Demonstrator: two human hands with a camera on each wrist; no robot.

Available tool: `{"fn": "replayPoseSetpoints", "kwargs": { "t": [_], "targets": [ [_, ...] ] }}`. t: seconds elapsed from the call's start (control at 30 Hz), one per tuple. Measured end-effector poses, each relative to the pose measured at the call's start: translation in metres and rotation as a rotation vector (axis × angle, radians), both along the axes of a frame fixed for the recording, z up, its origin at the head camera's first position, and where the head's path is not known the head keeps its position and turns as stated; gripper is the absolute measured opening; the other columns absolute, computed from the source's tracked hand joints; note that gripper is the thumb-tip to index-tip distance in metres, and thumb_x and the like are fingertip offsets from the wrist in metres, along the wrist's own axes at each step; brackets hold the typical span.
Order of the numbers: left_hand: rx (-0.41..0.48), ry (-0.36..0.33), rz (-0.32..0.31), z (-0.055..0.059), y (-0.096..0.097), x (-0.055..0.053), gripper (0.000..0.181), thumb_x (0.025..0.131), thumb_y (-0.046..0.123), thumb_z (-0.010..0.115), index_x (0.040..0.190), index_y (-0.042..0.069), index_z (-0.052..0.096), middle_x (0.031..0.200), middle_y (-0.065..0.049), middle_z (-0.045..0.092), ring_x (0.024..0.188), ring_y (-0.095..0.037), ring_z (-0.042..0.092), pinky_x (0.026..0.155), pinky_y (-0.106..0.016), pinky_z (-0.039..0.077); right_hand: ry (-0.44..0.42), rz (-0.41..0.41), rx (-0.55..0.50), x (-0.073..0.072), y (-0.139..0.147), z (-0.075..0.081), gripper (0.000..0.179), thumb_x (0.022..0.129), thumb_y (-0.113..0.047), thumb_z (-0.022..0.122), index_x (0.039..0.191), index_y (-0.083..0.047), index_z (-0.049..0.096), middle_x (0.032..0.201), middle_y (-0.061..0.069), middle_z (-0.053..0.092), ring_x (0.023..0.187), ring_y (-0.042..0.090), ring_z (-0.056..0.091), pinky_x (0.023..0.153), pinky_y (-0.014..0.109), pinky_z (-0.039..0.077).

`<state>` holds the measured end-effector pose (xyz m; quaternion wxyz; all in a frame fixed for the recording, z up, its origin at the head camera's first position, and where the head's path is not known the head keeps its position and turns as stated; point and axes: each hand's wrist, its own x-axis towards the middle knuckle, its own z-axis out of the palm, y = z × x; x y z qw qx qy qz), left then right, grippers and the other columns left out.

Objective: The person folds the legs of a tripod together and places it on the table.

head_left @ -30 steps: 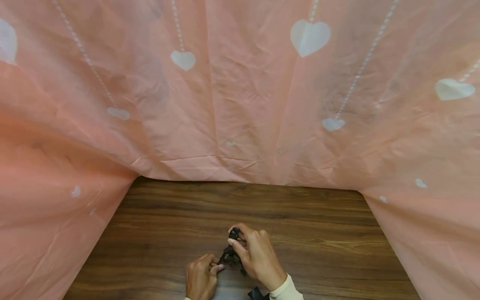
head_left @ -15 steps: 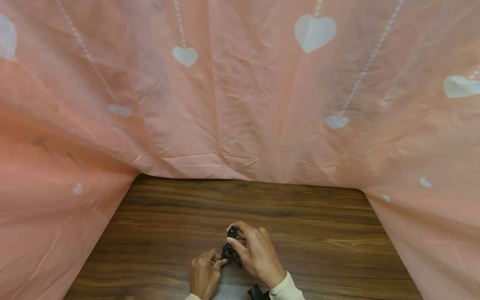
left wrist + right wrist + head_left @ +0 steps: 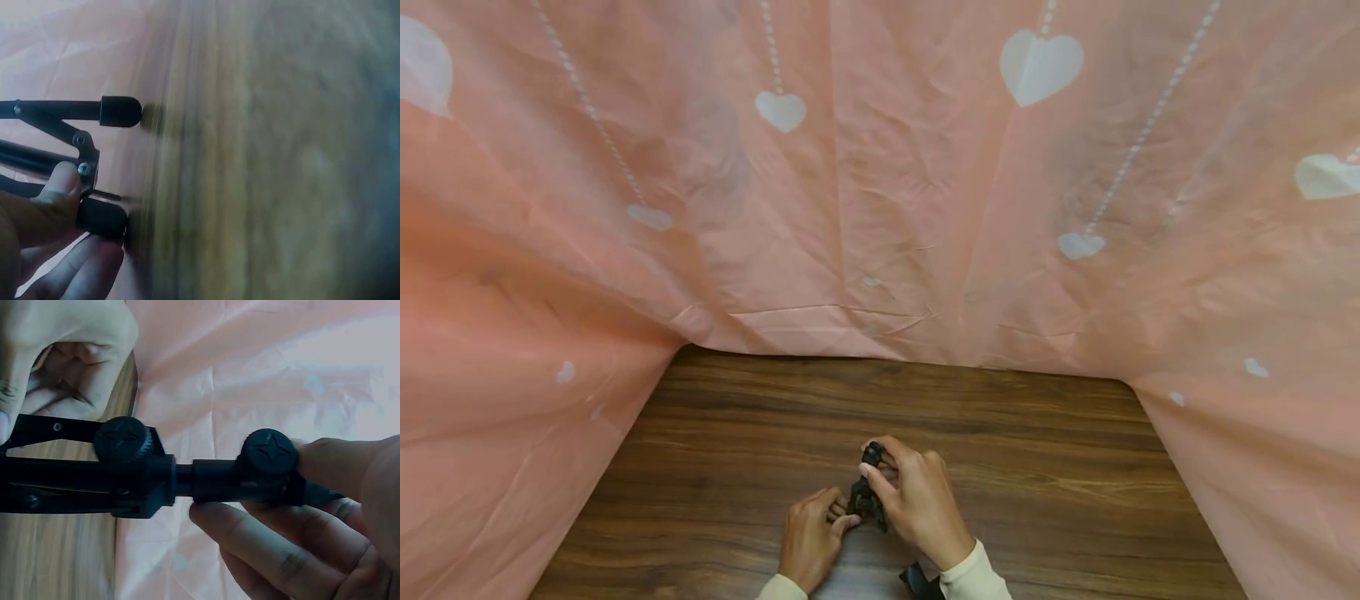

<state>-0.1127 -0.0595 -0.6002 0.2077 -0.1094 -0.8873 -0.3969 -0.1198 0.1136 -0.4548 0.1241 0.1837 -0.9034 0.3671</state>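
Note:
A small black tripod (image 3: 866, 502) stands between the two hands, its legs down at the wooden table. My right hand (image 3: 923, 504) grips its upper end, thumb and fingers around the part beside a round knob (image 3: 269, 450). A second knob (image 3: 122, 439) sits lower, by the leg joint. My left hand (image 3: 812, 537) pinches one leg near its rubber foot (image 3: 103, 219) between thumb and fingers. Another rubber foot (image 3: 122, 111) shows in the left wrist view, right at the table surface. Metal struts link the legs to the centre column.
The brown wood-grain table (image 3: 1037, 450) spreads around the hands. A pink curtain (image 3: 910, 208) printed with white hearts hangs at the back and both sides. A black device (image 3: 919, 581) sits at the right wrist by the cream sleeve.
The tripod's legs have come closer together, the left one drawn inward by my left hand. My left hand has moved slightly up and right; my right hand keeps its grip on the top.

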Motion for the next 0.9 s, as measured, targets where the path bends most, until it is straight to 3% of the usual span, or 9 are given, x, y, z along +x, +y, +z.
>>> {"fn": "replayPoseSetpoints", "kwargs": {
  "t": [0.1,0.23,0.3,0.43,0.57,0.7,0.8,0.9],
  "targets": [
    [-0.030,-0.019,-0.030,0.000,-0.005,-0.001,0.033,0.066,0.018,0.099,0.080,0.021,0.070,0.075,0.011,0.073,0.068,0.002,0.066,0.062,-0.020,0.054,-0.037,-0.014,-0.056,0.002,0.000,-0.005,0.022,0.098,-0.023,0.079,0.116,-0.012,0.076,0.101,0.001,0.083,0.090,0.014,0.081,0.075,0.028,0.064],
    [-0.018,-0.109,-0.110,0.006,-0.014,0.001,0.034,0.071,0.018,0.097,0.097,0.019,0.076,0.087,0.008,0.078,0.076,-0.003,0.072,0.065,-0.019,0.057,-0.042,-0.057,-0.085,0.008,0.005,-0.015,0.041,0.095,-0.035,0.081,0.131,-0.016,0.073,0.112,0.002,0.082,0.102,0.017,0.080,0.089,0.043,0.064],
    [-0.005,-0.140,-0.123,0.013,-0.019,0.002,0.038,0.072,0.018,0.097,0.104,0.018,0.077,0.092,0.006,0.080,0.080,-0.007,0.074,0.066,-0.018,0.057,-0.032,-0.081,-0.095,0.011,0.009,-0.018,0.049,0.092,-0.037,0.084,0.135,-0.019,0.071,0.116,0.000,0.081,0.106,0.018,0.079,0.095,0.049,0.062],
    [-0.020,-0.132,-0.075,0.036,-0.028,0.001,0.047,0.069,0.024,0.097,0.112,0.022,0.078,0.099,0.006,0.081,0.084,-0.012,0.076,0.066,-0.019,0.057,-0.015,-0.125,-0.110,0.015,0.018,-0.023,0.055,0.085,-0.034,0.090,0.135,-0.021,0.071,0.117,-0.003,0.081,0.110,0.020,0.078,0.098,0.052,0.060],
    [0.018,-0.066,-0.071,0.068,-0.033,-0.004,0.055,0.070,0.024,0.097,0.121,0.023,0.076,0.105,0.004,0.081,0.088,-0.016,0.077,0.068,-0.022,0.058,-0.010,-0.160,-0.101,0.018,0.026,-0.030,0.055,0.082,-0.035,0.092,0.133,-0.021,0.073,0.115,-0.004,0.082,0.110,0.023,0.078,0.095,0.054,0.058],
    [0.062,0.074,-0.110,0.100,-0.034,-0.009,0.054,0.077,0.026,0.095,0.127,0.022,0.074,0.112,0.007,0.081,0.093,-0.016,0.076,0.069,-0.025,0.061,-0.011,-0.175,-0.104,0.020,0.031,-0.034,0.056,0.079,-0.036,0.093,0.131,-0.025,0.074,0.115,-0.006,0.082,0.112,0.020,0.077,0.096,0.052,0.057],
    [0.072,0.162,-0.136,0.119,-0.034,-0.013,0.052,0.081,0.030,0.093,0.129,0.023,0.074,0.116,0.009,0.080,0.095,-0.013,0.075,0.070,-0.029,0.062,-0.028,-0.181,-0.108,0.021,0.034,-0.038,0.057,0.077,-0.036,0.095,0.130,-0.026,0.075,0.115,-0.007,0.081,0.113,0.016,0.076,0.098,0.050,0.057],
    [0.078,0.200,-0.152,0.135,-0.033,-0.016,0.051,0.083,0.032,0.092,0.130,0.024,0.074,0.118,0.009,0.079,0.097,-0.012,0.074,0.072,-0.033,0.062,-0.057,-0.175,-0.118,0.021,0.036,-0.042,0.058,0.077,-0.036,0.095,0.130,-0.024,0.075,0.116,-0.006,0.081,0.112,0.016,0.077,0.101,0.048,0.058]
  ]
}}
